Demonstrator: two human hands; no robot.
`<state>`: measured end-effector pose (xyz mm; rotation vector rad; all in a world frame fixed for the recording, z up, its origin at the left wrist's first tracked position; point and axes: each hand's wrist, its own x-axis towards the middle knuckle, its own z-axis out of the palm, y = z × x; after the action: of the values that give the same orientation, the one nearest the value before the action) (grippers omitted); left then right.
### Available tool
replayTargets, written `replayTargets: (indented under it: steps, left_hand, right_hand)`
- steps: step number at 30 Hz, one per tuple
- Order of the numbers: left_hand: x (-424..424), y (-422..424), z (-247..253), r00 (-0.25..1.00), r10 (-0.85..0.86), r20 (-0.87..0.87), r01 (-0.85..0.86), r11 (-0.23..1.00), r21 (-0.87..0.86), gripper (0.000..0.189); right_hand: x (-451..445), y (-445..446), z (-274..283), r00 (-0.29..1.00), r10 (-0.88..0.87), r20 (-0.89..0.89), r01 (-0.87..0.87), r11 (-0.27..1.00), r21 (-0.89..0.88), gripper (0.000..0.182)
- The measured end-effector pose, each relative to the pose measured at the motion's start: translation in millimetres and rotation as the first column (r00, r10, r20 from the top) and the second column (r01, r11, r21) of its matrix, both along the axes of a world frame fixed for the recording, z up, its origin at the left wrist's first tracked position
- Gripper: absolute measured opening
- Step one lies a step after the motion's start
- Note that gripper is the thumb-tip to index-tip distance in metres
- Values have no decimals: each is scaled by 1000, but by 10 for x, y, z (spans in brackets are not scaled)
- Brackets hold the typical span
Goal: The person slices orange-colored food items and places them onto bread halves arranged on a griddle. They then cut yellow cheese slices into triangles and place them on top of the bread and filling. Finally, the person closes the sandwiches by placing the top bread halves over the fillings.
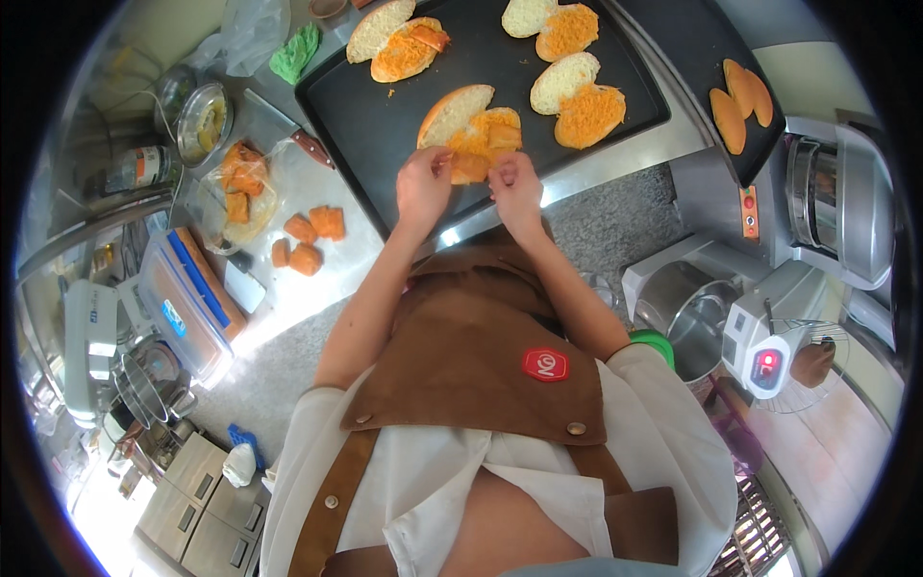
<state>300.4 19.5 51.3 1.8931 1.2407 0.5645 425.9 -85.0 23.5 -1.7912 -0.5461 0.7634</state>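
A split bread roll (456, 119) lies opened on the black baking tray (360, 137), its near half covered with orange shreds. One orange-brown filling slice (505, 135) rests on that half. Nearer to me, a second filling slice (470, 167) sits at the roll's near end. My left hand (424, 186) pinches its left side with thumb and fingertips. My right hand (516, 189) has curled fingers at the roll's near right edge, close to the same slice; whether they grip it is unclear. Other opened rolls with shreds (590, 115) lie on the tray, one bearing a reddish slice (430, 36).
A wooden-handled knife (311, 146) touches the tray's left edge. Beside it are a plastic bag of orange-brown pieces (245, 177), several loose pieces (306, 258), a metal bowl (205, 124) and a cleaver (245, 285). Three rolls (728, 121) lie on another tray; a mixer (764, 339) stands right.
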Motion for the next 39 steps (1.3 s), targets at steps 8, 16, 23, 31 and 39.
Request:
replayTargets:
  steps: [8, 16, 23, 31, 39]
  left_hand:
    - [-51, 43, 170, 998, 62, 1, -62, 998, 9, 26]
    - [-22, -102, 136, 975, -177, -138, 204, 955, 217, 47]
    - [46, -118, 42, 976, -135, -168, 176, 950, 258, 43]
    - [111, -121, 25, 975, -145, -171, 188, 945, 266, 38]
    - [43, -122, 203, 984, -140, -106, 164, 948, 272, 42]
  right_hand:
    - [386, 49, 206, 829, 81, 553, -104, 994, 11, 37]
    - [538, 238, 230, 677, 300, 672, -233, 953, -191, 42]
    - [457, 232, 188, 704, 229, 672, -158, 973, -166, 42]
    - [481, 220, 140, 733, 236, 638, -177, 972, -156, 42]
    - [510, 123, 112, 816, 170, 553, -167, 984, -57, 37]
